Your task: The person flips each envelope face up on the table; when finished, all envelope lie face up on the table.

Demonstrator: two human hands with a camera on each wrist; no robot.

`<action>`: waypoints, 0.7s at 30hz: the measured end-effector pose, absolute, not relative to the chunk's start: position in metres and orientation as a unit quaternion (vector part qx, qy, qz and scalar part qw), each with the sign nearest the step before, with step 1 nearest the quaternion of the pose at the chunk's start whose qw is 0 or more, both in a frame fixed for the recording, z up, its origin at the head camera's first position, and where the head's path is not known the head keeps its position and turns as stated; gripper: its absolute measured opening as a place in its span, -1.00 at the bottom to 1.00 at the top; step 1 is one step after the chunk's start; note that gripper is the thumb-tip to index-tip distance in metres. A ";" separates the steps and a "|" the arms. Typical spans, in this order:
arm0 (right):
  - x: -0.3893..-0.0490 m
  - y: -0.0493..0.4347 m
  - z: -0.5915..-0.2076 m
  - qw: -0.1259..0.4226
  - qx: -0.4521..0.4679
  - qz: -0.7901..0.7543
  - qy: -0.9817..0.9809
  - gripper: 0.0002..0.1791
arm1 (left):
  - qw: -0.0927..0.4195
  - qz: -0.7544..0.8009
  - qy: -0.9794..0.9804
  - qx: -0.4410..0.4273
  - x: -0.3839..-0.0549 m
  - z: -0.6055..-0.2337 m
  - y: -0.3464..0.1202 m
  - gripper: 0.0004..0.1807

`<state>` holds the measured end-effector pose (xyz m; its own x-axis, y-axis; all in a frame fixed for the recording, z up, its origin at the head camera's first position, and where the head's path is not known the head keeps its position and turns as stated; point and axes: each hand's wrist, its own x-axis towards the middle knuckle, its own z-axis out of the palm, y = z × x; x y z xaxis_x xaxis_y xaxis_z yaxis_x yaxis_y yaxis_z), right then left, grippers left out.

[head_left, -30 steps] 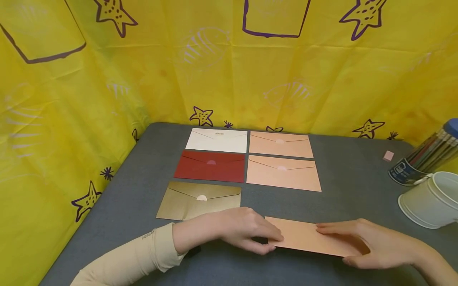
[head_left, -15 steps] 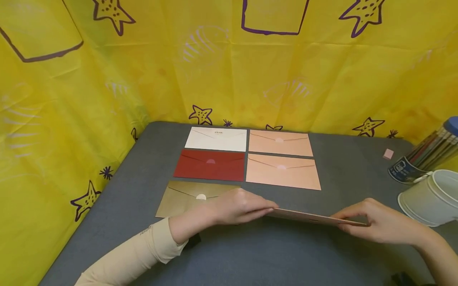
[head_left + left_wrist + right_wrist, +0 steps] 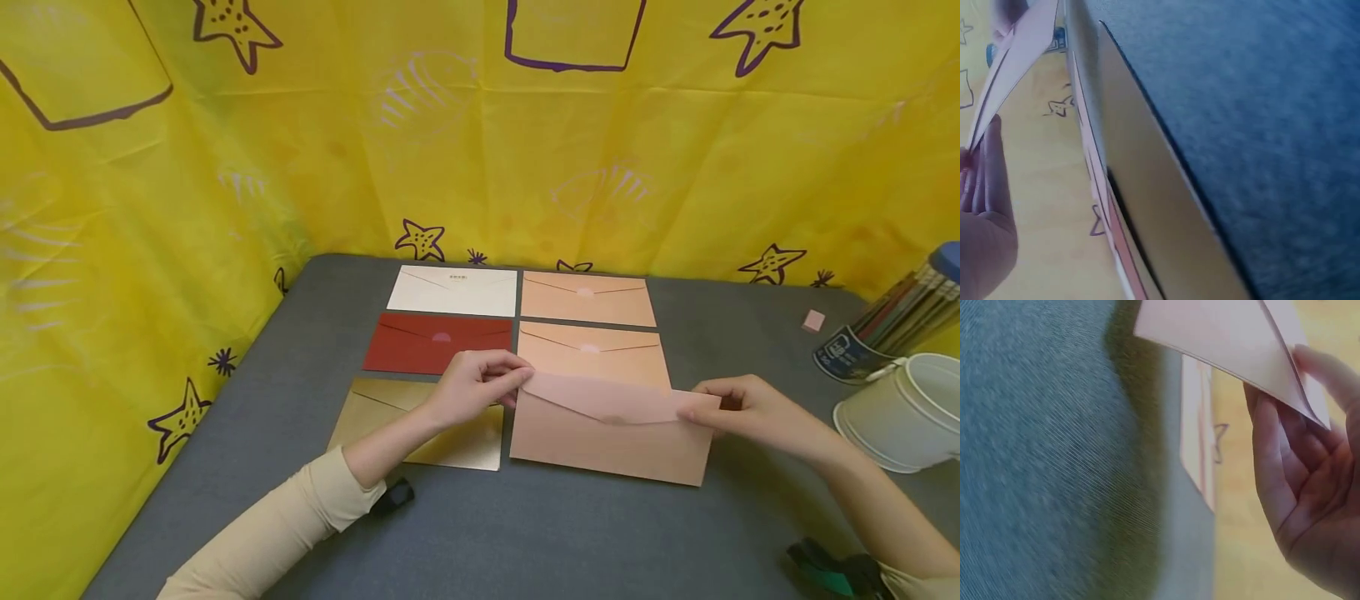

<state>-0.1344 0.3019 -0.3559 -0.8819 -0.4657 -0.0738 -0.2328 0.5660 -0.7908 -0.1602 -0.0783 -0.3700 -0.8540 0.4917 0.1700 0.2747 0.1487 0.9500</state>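
A light pink envelope (image 3: 611, 446) hangs above the table, flap side toward the head camera. At its upper left corner my left hand (image 3: 480, 385) pinches it between thumb and fingers. My right hand (image 3: 738, 408) pinches the upper right corner, thumb on the flap; the right wrist view shows the fingers behind the envelope (image 3: 1210, 331). In the head view it overlaps the lower part of a peach envelope (image 3: 592, 354) lying flat behind it. Under my left wrist lies a gold envelope (image 3: 450, 446), partly covered by the hand.
A red envelope (image 3: 420, 346), a white envelope (image 3: 450, 292) and another peach envelope (image 3: 588, 304) lie in rows on the grey table (image 3: 300, 400). At the right stand a pencil cup (image 3: 847, 358) and a white metal pot (image 3: 885, 417); a pink eraser (image 3: 813, 321) lies near them.
The held envelope was turned from its plain side, through edge-on, to its flap side, and raised. Both hands have moved away from the person, up in the head view.
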 end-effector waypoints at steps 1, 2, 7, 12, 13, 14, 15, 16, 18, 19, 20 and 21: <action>-0.137 0.301 -0.358 0.157 -0.180 -0.431 0.870 -0.87 | 0.104 0.608 0.752 0.234 -0.161 -0.371 -0.079 -0.81; -0.139 0.301 -0.360 0.175 -0.161 -0.439 0.867 -0.82 | 0.117 0.614 0.750 0.215 -0.162 -0.372 -0.079 -0.80; -0.145 0.298 -0.371 0.232 -0.102 -0.454 0.854 -0.65 | 0.160 0.605 0.765 0.153 -0.167 -0.380 -0.082 -0.77; -0.145 0.290 -0.376 0.219 -0.079 -0.404 0.885 -0.63 | 0.169 0.568 0.796 0.122 -0.168 -0.387 -0.083 -0.77; -0.145 0.289 -0.376 0.211 -0.077 -0.387 0.894 -0.62 | 0.168 0.559 0.803 0.122 -0.168 -0.388 -0.084 -0.76; -0.145 0.288 -0.376 0.203 -0.076 -0.372 0.903 -0.62 | 0.165 0.548 0.810 0.127 -0.168 -0.388 -0.084 -0.75; -0.145 0.287 -0.376 0.194 -0.075 -0.355 0.911 -0.61 | 0.163 0.536 0.818 0.133 -0.168 -0.388 -0.084 -0.75; -0.145 0.286 -0.377 0.186 -0.074 -0.340 0.919 -0.61 | 0.160 0.523 0.825 0.139 -0.167 -0.388 -0.085 -0.74; -0.146 0.285 -0.377 0.170 -0.082 -0.309 0.932 -0.61 | 0.156 0.501 0.837 0.152 -0.166 -0.388 -0.085 -0.74; -0.146 0.285 -0.378 0.162 -0.086 -0.296 0.938 -0.61 | 0.155 0.491 0.843 0.156 -0.166 -0.387 -0.085 -0.73; -0.147 0.285 -0.378 0.155 -0.089 -0.285 0.942 -0.60 | 0.154 0.481 0.848 0.162 -0.165 -0.387 -0.085 -0.73; -0.147 0.284 -0.379 0.149 -0.092 -0.275 0.945 -0.60 | 0.153 0.472 0.852 0.165 -0.165 -0.386 -0.085 -0.73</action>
<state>-0.1469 0.2843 -0.3790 -0.9387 -0.2560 -0.2308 -0.0925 0.8322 -0.5467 -0.1646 -0.0846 -0.3860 -0.8985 0.4260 -0.1058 0.1361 0.4996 0.8555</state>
